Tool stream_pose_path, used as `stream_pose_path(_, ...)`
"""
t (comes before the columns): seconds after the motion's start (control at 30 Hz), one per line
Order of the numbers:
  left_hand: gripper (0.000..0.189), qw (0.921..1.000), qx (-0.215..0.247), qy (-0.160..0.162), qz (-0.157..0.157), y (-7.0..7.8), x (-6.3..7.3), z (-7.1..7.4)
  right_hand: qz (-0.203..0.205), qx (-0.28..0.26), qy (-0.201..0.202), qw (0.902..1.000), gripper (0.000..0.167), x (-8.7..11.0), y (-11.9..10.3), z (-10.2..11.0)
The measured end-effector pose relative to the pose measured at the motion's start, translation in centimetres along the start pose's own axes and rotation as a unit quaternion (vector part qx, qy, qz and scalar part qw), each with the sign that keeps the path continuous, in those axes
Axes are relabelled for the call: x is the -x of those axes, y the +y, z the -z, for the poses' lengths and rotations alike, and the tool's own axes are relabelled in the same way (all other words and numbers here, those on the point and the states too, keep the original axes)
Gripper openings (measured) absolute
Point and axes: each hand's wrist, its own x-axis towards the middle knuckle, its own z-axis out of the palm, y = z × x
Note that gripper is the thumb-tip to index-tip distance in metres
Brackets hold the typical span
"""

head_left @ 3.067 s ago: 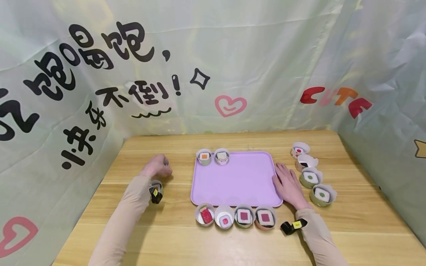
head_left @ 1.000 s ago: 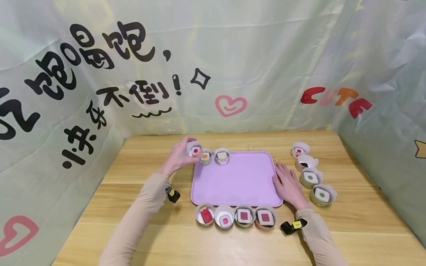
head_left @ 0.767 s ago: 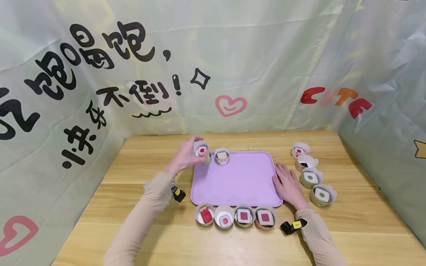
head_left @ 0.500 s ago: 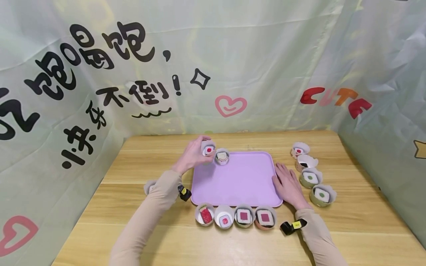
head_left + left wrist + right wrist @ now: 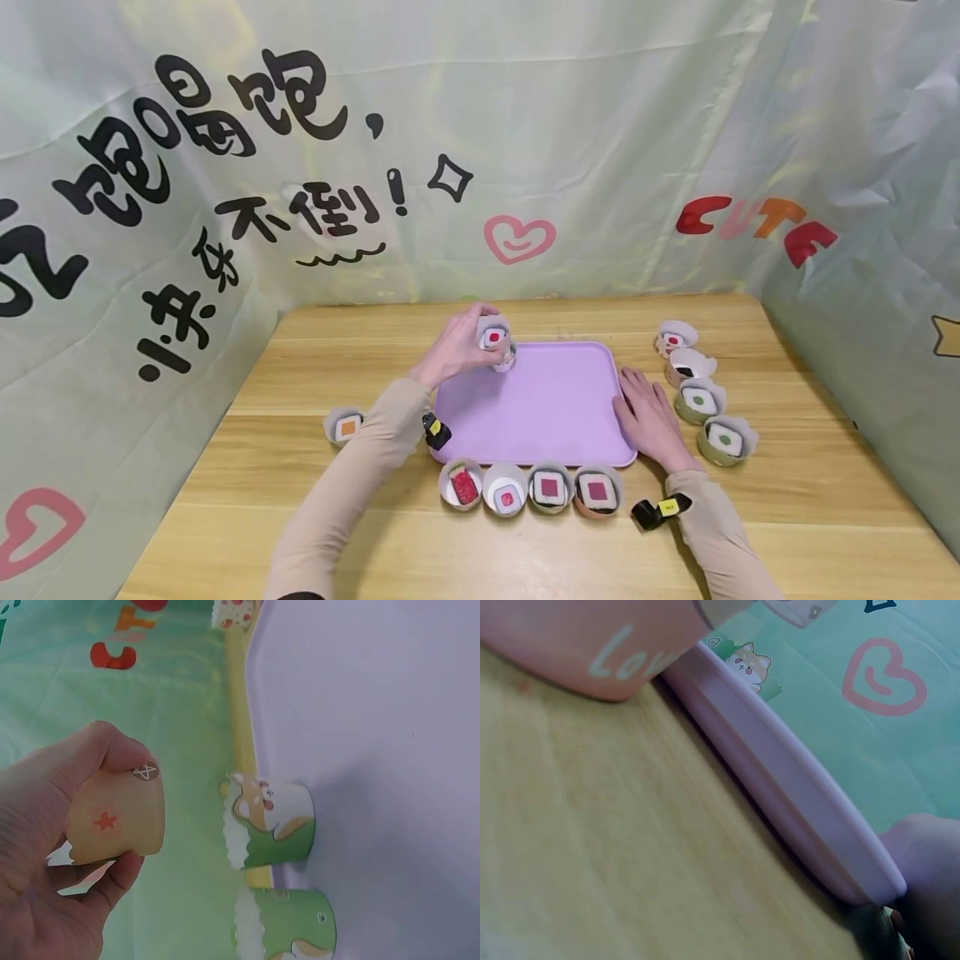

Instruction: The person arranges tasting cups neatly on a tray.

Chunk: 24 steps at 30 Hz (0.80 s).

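Observation:
My left hand (image 5: 457,343) grips a paper cup (image 5: 491,331) over the tray's far edge. This cup holds a sushi roll with a red centre. Starfish prints show on its tan side in the left wrist view. Two green paper cups with dog prints, one (image 5: 274,821) above another (image 5: 292,926) in that view, stand at the tray's far edge. The hand and held cup mostly hide them in the head view. My right hand (image 5: 651,419) lies flat, fingers extended, at the right edge of the purple tray (image 5: 555,408).
In front of the tray stand several cups of sushi, including one with a red-topped piece (image 5: 464,486). Several more line the right, such as a green cup (image 5: 723,442). A cup with an orange-centred roll (image 5: 347,427) sits at left, beside my forearm. Fabric walls enclose the table.
My left hand has come from the table's left side to the tray's far edge, carrying the cup rightward. The orange-centred cup at left has come into view. My right hand stays put.

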Motion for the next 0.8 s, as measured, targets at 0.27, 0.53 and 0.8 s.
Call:
stream_pose_path(0.27,0.063,0.9998,-0.001,-0.018,-0.008,0.8,-0.8,-1.2,0.004,0.0,0.004,1.0,0.053,0.0,0.1,-0.1)
stream_pose_path(0.53,0.063,0.9989,-0.021,-0.038,-0.015,1.5,-1.4,-2.3,0.003,-0.003,0.005,1.0,0.054,0.0,0.0,0.0)
stream_pose_path(0.8,0.064,0.9974,-0.043,-0.051,-0.027,2.3,-2.3,-3.5,0.002,-0.002,0.005,1.0,0.054,0.0,0.0,0.0)
